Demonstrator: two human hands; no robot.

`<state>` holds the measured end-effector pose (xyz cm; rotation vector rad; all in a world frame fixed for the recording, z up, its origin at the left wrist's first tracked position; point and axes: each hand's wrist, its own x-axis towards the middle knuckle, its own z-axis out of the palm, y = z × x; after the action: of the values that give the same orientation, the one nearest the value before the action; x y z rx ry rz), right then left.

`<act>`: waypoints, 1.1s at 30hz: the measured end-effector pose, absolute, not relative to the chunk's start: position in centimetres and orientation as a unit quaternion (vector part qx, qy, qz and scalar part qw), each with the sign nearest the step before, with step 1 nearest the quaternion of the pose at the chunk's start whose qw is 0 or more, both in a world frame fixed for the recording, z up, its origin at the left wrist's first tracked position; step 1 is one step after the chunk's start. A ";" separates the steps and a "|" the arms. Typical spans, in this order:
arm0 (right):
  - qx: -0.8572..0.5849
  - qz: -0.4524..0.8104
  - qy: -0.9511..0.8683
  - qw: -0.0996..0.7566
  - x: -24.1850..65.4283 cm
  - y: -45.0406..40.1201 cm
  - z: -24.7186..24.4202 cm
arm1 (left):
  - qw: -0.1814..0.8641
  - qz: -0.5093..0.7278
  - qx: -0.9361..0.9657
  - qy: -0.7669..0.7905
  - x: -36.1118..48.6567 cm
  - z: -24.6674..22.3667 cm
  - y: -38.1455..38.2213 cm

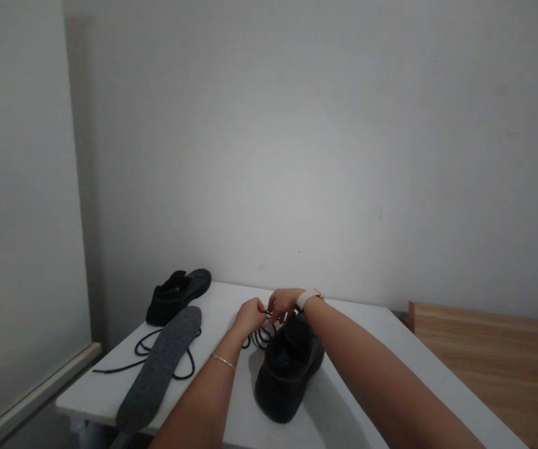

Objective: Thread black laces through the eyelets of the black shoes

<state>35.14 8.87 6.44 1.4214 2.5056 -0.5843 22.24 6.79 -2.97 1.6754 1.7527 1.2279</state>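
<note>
A black shoe [283,380] stands on the white table [231,411], its heel towards me. Beyond its far left side, my left hand [251,316] pinches a black shoelace [260,338], whose loops hang down beside the shoe. My right hand [284,303] is close against the left one, fingers curled at the same lace above the front of the shoe. The right wrist and forearm cover much of the toe end. How the lace runs between the fingertips is too small to make out.
At the table's far left sits a second black shoe [168,302]. A grey insole [161,368] lies nearer me, across another black lace [126,368], its near end past the table's edge. A wall [297,156] rises behind; a wooden board [489,362] is at right.
</note>
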 end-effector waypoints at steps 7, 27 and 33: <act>0.504 -0.276 0.816 -0.061 35.3 9.5 5.3 | 0.284 0.559 0.567 0.534 22.3 -2.2 7.4; 0.442 -0.406 0.417 -0.683 46.3 3.4 -1.8 | 0.366 0.638 0.592 0.328 28.3 -0.7 3.9; 0.404 -0.458 0.404 -0.681 42.7 4.6 -3.7 | 0.331 0.665 0.545 0.389 30.9 -1.3 1.8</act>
<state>42.67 4.56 -3.69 2.5568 2.5604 -2.9031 30.85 1.80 -1.29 1.4252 1.0167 1.7385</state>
